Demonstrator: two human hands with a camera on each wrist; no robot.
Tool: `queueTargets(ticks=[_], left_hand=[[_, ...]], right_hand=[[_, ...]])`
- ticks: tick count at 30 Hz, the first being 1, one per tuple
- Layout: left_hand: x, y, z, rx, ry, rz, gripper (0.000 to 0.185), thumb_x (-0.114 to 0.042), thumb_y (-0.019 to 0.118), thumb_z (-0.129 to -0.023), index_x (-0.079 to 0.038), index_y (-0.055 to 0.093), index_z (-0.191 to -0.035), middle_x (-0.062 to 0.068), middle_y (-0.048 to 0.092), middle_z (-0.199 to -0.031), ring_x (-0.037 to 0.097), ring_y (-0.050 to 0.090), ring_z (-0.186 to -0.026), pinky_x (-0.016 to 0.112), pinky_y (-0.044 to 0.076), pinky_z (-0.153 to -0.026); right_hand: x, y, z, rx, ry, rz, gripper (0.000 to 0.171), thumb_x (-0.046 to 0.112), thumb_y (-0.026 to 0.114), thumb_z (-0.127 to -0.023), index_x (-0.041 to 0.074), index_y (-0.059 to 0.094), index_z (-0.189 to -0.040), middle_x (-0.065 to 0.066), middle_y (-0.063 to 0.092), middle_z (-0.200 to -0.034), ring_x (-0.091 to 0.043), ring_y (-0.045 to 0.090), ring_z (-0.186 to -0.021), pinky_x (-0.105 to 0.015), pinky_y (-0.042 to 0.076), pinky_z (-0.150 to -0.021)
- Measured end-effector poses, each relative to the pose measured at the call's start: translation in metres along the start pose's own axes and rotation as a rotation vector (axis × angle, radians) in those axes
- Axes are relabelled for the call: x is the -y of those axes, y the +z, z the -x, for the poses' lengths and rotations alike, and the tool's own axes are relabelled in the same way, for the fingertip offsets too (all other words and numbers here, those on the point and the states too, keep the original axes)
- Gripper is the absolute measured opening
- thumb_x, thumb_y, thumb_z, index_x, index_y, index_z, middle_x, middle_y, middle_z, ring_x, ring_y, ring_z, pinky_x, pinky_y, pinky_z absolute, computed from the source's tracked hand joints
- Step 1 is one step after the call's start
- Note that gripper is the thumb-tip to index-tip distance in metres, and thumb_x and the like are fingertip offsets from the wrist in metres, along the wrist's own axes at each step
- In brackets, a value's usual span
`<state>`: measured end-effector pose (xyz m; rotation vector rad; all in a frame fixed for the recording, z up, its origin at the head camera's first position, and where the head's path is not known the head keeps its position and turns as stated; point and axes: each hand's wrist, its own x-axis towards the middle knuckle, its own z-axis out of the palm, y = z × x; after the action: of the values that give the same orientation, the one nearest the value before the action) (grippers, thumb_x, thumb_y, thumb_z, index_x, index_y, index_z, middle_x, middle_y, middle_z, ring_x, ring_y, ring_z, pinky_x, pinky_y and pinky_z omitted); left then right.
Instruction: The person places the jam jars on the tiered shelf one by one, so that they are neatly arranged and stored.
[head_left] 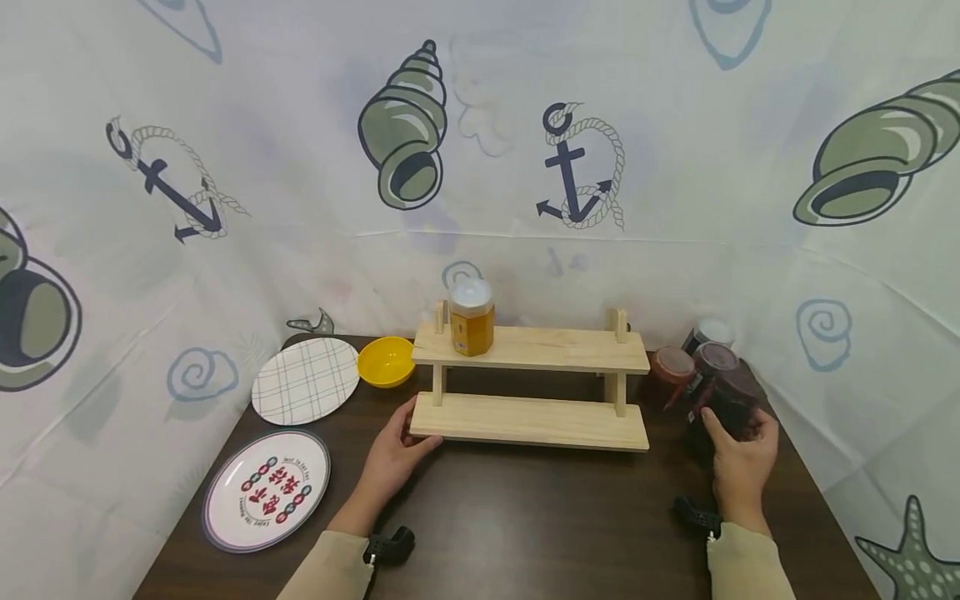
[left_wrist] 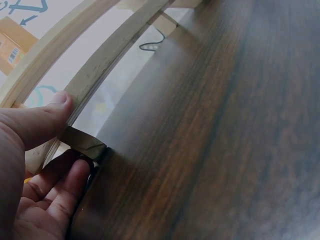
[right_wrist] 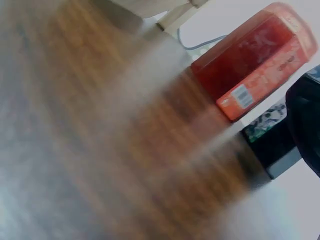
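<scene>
A two-tier wooden shelf (head_left: 528, 417) stands mid-table, and an amber jar (head_left: 471, 320) with a white lid sits on its top board. My left hand (head_left: 401, 440) grips the lower board's left corner. In the left wrist view its thumb (left_wrist: 47, 117) lies on the shelf board's (left_wrist: 107, 60) edge and its fingers (left_wrist: 62, 187) curl beneath. My right hand (head_left: 738, 450) holds a dark jar (head_left: 726, 393) at the right of the table, tilted. A blurred red jar (right_wrist: 252, 60) and the dark jar (right_wrist: 306, 125) show in the right wrist view; the hand itself does not.
A red-lidded jar (head_left: 671, 368) and a white-lidded dark jar (head_left: 709, 333) stand right of the shelf. A yellow bowl (head_left: 386, 361), a checked plate (head_left: 305, 380) and a printed plate (head_left: 266, 490) lie at the left. Patterned cloth walls (head_left: 225, 208) enclose the dark table (head_left: 525, 517).
</scene>
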<state>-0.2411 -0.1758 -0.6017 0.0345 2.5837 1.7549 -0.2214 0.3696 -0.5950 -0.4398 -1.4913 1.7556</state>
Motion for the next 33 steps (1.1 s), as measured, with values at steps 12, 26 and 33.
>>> queueTargets(ticks=[12, 26, 33], left_hand=[[-0.004, 0.003, 0.001, -0.006, 0.015, 0.002, 0.093, -0.034, 0.093, -0.09, -0.022, 0.043, -0.167, 0.009, 0.07, -0.136, 0.021, 0.067, -0.115, 0.021, 0.054, -0.096], [-0.002, 0.0, 0.0, -0.02, 0.026, 0.017, 0.092, -0.03, 0.093, -0.089, -0.02, 0.044, -0.167, 0.008, 0.071, -0.135, 0.021, 0.068, -0.116, 0.021, 0.055, -0.096], [0.003, 0.0, 0.0, -0.019, 0.033, 0.019, 0.092, -0.032, 0.093, -0.089, -0.021, 0.044, -0.166, 0.008, 0.071, -0.133, 0.02, 0.068, -0.115, 0.024, 0.056, -0.097]], right_hand=[[0.041, 0.013, -0.003, -0.041, -0.176, -0.223, 0.062, -0.017, 0.089, -0.077, -0.001, 0.067, -0.132, -0.011, 0.069, -0.118, -0.021, 0.065, -0.108, -0.023, 0.054, -0.092], [0.084, 0.074, 0.041, 0.157, -0.166, -0.123, 0.067, -0.009, 0.09, -0.082, 0.004, 0.066, -0.143, -0.012, 0.071, -0.133, -0.023, 0.069, -0.121, -0.019, 0.059, -0.093], [0.086, 0.127, 0.062, 0.224, -0.112, -0.165, 0.06, -0.003, 0.092, -0.084, 0.005, 0.068, -0.139, -0.011, 0.072, -0.129, -0.022, 0.072, -0.116, -0.021, 0.06, -0.093]])
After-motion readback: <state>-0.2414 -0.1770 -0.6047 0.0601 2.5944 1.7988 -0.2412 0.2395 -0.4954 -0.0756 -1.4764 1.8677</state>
